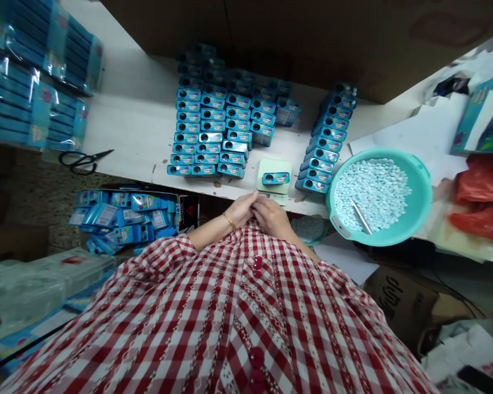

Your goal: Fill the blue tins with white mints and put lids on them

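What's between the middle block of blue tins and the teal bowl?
Head view: a pale green scale bearing one blue tin, then a column of tins.

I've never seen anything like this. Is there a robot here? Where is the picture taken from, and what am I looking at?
No robot here: these are a person's bare left hand and right hand. The only picture comes from a camera worn on the person's head, looking forward and down, so a red-and-white checked garment fills the lower part. Both hands come together by the near edge of the white table; whether they hold anything, I can't tell. Just beyond them, one small blue container sits on a pale green stand. Rows of blue containers stand to either side of it. Farther right is a teal basin of small pale pellets, with a slim silver tool lying on them. Black scissors lie toward the left.
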Tool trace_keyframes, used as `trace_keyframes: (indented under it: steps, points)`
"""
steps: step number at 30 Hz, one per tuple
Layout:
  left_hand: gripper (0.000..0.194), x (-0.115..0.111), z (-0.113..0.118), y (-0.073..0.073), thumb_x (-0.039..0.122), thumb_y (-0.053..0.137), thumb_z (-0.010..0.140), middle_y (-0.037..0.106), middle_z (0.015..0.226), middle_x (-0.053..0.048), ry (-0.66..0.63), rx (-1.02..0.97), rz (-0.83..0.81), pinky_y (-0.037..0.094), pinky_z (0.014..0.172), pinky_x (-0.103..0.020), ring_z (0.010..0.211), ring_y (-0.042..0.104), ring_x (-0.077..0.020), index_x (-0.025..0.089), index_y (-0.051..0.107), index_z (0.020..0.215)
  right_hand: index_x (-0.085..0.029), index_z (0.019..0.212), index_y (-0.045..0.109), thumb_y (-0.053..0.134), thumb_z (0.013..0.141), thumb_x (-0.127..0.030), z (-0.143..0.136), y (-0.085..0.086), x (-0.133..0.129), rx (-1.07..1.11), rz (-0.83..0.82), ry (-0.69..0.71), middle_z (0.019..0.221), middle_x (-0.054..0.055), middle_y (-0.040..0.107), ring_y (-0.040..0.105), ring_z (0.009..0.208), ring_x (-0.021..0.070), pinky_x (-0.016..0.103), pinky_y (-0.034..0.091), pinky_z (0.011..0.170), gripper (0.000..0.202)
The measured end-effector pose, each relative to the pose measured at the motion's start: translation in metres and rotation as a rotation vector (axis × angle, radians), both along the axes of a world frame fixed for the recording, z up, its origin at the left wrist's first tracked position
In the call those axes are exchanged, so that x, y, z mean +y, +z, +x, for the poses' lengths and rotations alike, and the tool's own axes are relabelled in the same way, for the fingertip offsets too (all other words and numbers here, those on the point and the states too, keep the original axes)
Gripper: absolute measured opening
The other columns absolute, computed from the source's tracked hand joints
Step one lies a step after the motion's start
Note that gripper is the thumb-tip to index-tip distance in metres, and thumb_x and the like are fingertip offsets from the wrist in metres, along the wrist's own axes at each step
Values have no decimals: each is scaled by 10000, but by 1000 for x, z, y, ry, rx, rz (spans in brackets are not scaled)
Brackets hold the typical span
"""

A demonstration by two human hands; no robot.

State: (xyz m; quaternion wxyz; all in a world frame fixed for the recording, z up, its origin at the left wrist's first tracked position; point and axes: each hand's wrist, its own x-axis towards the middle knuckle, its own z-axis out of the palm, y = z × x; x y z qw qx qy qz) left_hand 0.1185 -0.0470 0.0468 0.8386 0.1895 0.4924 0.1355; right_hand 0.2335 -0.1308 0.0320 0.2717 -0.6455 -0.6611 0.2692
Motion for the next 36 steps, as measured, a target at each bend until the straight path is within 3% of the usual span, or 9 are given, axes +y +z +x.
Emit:
trace_keyframes:
  steps: [3,6,11,17,21,25,29,33,36]
  points:
    - [309,-13,-15,-7,364,520,886,678,853,-104,-16,-6,-159,508,748,-297,777,646,-166,97,643,980,-173,909,640,476,868,-193,-17,-6,2,-72,-130,125,897,111,659,596,867,208,347,484,793,171]
    - [292,-13,-24,-8,342,517,890,678,895,-101,-28,-72,-212,507,759,-295,765,645,-153,113,640,1022,-181,889,612,497,850,-196,-16,-8,4,45,-156,131,912,80,644,585,855,177,305,476,764,122]
    - [275,1,-17,9,356,531,881,674,971,-69,37,-184,-180,495,810,-288,798,639,-130,178,629,1065,-189,814,572,487,829,-184,7,5,21,210,-67,50,810,31,600,562,760,146,267,463,709,87]
    - [258,18,-15,17,333,594,837,625,1157,-103,106,-114,-15,469,875,-352,951,628,-180,179,623,1041,-204,976,636,435,890,-211,46,2,43,-98,99,-81,967,89,621,553,949,206,349,444,862,219]
    - [213,23,-38,8,298,603,823,669,1032,-105,141,12,12,484,835,-337,860,646,-173,148,634,972,-215,1037,647,459,890,-266,80,-9,31,-194,160,-272,1023,90,622,556,972,209,369,444,884,245]
    - [168,28,-62,2,267,573,829,689,898,-82,209,118,35,489,785,-298,782,648,-145,139,636,918,-187,990,651,465,864,-308,131,-14,-15,-271,191,-634,975,93,630,564,942,219,383,459,842,255]
    - [146,33,-69,0,227,565,818,691,843,-71,244,125,55,491,759,-278,750,647,-131,135,635,907,-120,1012,648,506,790,-262,192,-28,-71,-451,-71,-1049,961,137,639,575,830,227,384,451,772,300]
    - [129,34,-61,2,194,575,802,692,807,-61,213,107,56,501,714,-257,723,648,-128,130,630,899,-133,902,705,650,632,-253,230,-59,-97,-410,-691,-852,834,110,671,578,724,220,342,430,691,301]
    - [129,34,-53,4,179,569,803,691,814,-64,194,84,68,506,702,-257,717,652,-129,124,629,902,-143,830,731,602,629,-214,235,-75,-97,-467,-801,-767,792,105,685,588,718,217,309,406,669,249]
